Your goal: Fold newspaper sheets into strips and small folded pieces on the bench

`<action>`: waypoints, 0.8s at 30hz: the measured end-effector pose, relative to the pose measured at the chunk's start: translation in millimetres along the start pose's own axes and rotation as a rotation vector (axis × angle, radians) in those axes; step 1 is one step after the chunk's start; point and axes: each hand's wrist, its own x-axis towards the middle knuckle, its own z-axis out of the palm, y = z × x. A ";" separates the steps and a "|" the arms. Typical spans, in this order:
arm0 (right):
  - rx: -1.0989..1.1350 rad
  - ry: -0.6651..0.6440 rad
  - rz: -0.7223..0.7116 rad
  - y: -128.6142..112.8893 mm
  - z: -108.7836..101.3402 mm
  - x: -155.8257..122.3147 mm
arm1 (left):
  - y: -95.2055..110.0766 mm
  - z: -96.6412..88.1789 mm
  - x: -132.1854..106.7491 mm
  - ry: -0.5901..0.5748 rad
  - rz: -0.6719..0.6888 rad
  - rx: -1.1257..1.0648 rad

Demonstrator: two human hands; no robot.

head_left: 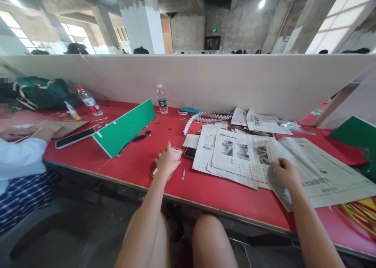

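My left hand (167, 162) lies over a phone (177, 153) near the front edge of the table, its fingers spread and touching it. Part of the phone is hidden beneath the palm. My right hand (288, 174) is closed on the edge of a newspaper (317, 166), which is bent up where the fingers pinch it. To the left of that hand lies a stack of folded newspapers (232, 158) with printed photos. Between the phone and the stack are a dark phone-like object (190, 153) and a small narrow blade-like piece (183, 174).
On the red table (132, 158), a green board (125, 129) stands on edge at left, beside a water bottle (162, 99). A white folded-paper chain (202, 117) lies behind the papers. Yellow and red cords (360, 217) sit at right. A co-worker's sleeve (23, 154) is far left.
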 end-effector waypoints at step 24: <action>0.009 0.024 0.004 11.4 6.4 6.8 | -5.1 1.0 -7.8 0.028 -0.005 0.060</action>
